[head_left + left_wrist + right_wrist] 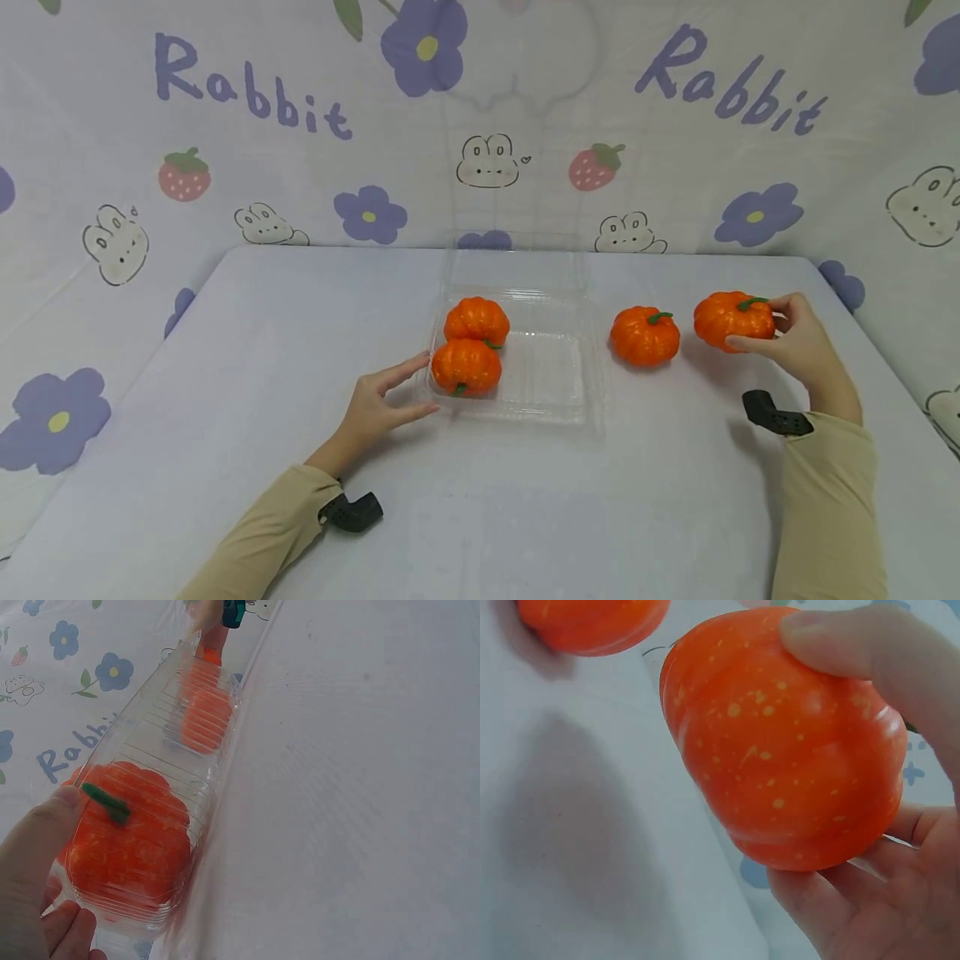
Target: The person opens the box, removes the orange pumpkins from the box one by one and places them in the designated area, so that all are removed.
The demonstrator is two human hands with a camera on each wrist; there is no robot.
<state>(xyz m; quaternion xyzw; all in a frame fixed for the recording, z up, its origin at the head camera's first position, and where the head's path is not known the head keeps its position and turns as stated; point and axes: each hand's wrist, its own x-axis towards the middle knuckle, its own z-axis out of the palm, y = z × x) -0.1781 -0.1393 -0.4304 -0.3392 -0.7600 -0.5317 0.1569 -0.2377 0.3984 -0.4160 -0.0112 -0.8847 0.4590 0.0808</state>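
A clear plastic box (551, 371) with its lid raised at the back stands on the table. Inside its left part, one pumpkin (477, 320) sits behind another pumpkin (467, 367). My left hand (382, 400) touches the box's left side near the front corner, thumb and fingers spread apart. At the right, my right hand (802, 346) grips an orange pumpkin (723, 321) with a green stem above the table, thumb on one side and fingers on the other. One more pumpkin (645, 337) rests on the table between the box and that hand.
The white table (525, 517) ends at the back against a printed cloth (300, 167) with rabbits, flowers and strawberries. The raised clear lid (517, 271) stands behind the box. A black wrist mount (352, 512) is on the left sleeve, with another mount (776, 414) at the right wrist.
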